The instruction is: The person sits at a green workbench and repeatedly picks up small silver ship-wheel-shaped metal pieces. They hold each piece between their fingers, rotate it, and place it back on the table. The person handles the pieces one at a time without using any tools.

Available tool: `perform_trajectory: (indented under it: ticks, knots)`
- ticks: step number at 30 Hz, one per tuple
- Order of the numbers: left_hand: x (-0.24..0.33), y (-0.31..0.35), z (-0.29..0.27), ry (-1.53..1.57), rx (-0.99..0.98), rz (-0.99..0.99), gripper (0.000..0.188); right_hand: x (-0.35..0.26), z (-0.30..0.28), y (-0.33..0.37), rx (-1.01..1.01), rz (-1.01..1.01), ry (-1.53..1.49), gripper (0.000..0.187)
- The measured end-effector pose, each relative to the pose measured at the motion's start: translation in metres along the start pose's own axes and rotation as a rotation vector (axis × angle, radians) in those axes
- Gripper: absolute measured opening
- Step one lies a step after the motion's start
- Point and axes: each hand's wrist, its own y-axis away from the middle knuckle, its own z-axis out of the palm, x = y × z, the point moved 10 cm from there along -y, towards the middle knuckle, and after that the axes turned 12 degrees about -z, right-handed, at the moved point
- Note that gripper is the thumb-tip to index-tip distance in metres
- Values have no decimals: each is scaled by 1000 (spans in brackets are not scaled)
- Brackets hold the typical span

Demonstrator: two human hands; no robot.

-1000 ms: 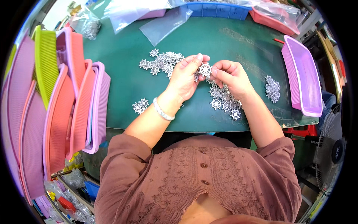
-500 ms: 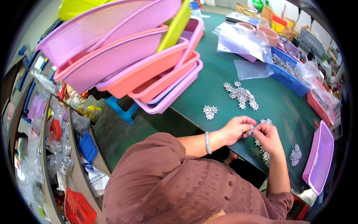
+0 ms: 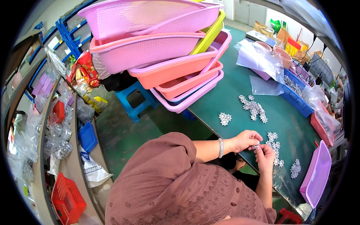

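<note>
Near the table's front edge, my left hand [image 3: 245, 141] and my right hand [image 3: 265, 156] meet with fingertips pinched together. Between them is a small silver metal piece [image 3: 256, 146], shaped like a spoked ship's wheel and partly covered by fingers. Just beyond my right hand lies a line of similar silver wheel-shaped pieces [image 3: 275, 147]. Farther back is a larger cluster of wheel pieces [image 3: 254, 109], and left of it a small group of wheel pieces [image 3: 225, 119]. To the right of my right hand sits a pile of smaller silver pieces [image 3: 295, 168].
Stacked pink and purple baskets [image 3: 157, 48] overhang the green table [image 3: 213, 97] at the left. A blue bin [image 3: 296, 93] of metal parts, plastic bags [image 3: 262, 60] and a purple tray [image 3: 317, 174] line the right. A blue stool [image 3: 135, 99] and shelves [image 3: 71, 157] stand left.
The whole view has shifted. My hands remain pinched together on the small piece, now a little nearer the table edge, and more of the line of wheel pieces beside my right hand shows.
</note>
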Motion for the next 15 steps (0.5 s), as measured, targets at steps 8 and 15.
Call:
perform_trajectory:
  ticks: [8, 15]
  knots:
    - [5, -1, 2, -49, -10, 65, 18, 4, -1, 0, 25, -124, -105, 11]
    - [7, 0, 7, -73, -55, 112, 18, -3, -2, 4, 49, -208, -48, 9]
